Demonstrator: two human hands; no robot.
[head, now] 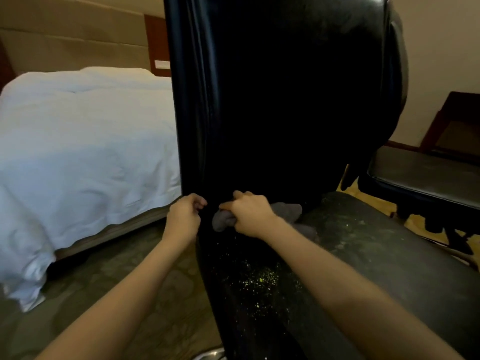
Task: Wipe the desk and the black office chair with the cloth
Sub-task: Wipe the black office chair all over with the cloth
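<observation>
Where the tall back (285,105) of the black chair (259,157) meets the seat (376,255), the right hand (249,214) holds the grey cloth (288,210). Its fingers are curled tight around the cloth, which is all bunched up. The cloth pokes out on both sides of the fist and sits right in the fold of the chair.

The left hand (185,214) is just beside it, at the chair's left edge. Its fingers are curled too, and it looks like it grips that edge to keep the chair from turning.

From the hands, the back goes straight up. The seat goes the other way, down from the fold toward the person and off to the right. Little yellow crumbs (259,279) lie on the seat, between the hands and the person's body. They are closer to the right arm than to the left arm.

So the right hand, which has the cloth, is the one to do the wiping. I think it needs to pull the cloth back along the seat, over the crumbs. The dirty part is behind the cloth, not in front of it.

A white bed (78,139) is off to the left. The desk cannot be seen from here.
</observation>
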